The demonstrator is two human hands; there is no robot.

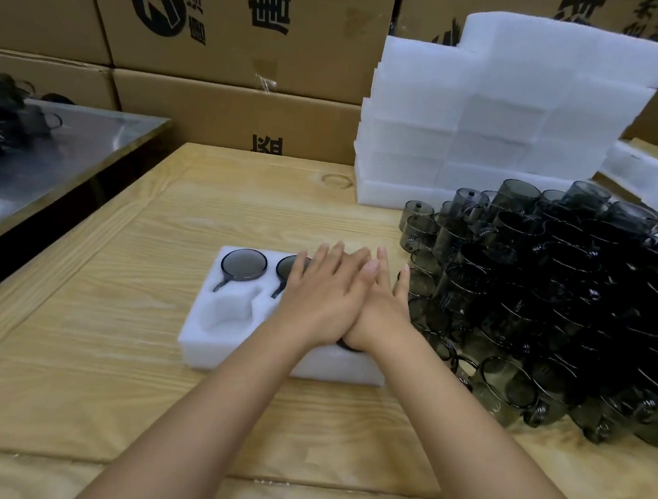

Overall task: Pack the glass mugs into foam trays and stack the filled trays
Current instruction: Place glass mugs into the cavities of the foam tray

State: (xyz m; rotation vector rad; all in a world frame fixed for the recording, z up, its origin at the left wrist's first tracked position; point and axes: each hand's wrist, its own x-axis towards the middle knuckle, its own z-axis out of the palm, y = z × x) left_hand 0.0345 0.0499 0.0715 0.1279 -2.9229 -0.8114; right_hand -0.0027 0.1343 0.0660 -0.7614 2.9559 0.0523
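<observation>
Foam tray [208, 342] lies flat on the wooden table [110, 369], near centre. Two smoky glass mugs sit in its back pockets: mug [243, 264] at far left, second mug [287, 265] just beside it and partly under the left hand [321, 300]. Front-left pocket [226, 312] is bare foam. Both hands lie flat on the tray's right half, and the left hand overlaps the right hand [383, 310]. Fingers [352, 259] are straight, slightly spread, gripping nothing. A dark rim [350, 346] shows under the wrists. Loose mug pile [553, 308] lies right of the tray, touching it or nearly so. Foam stack [489, 124] stands behind the pile. Cardboard boxes [238, 34] line the back. A metal table [69, 155] stands at left.
</observation>
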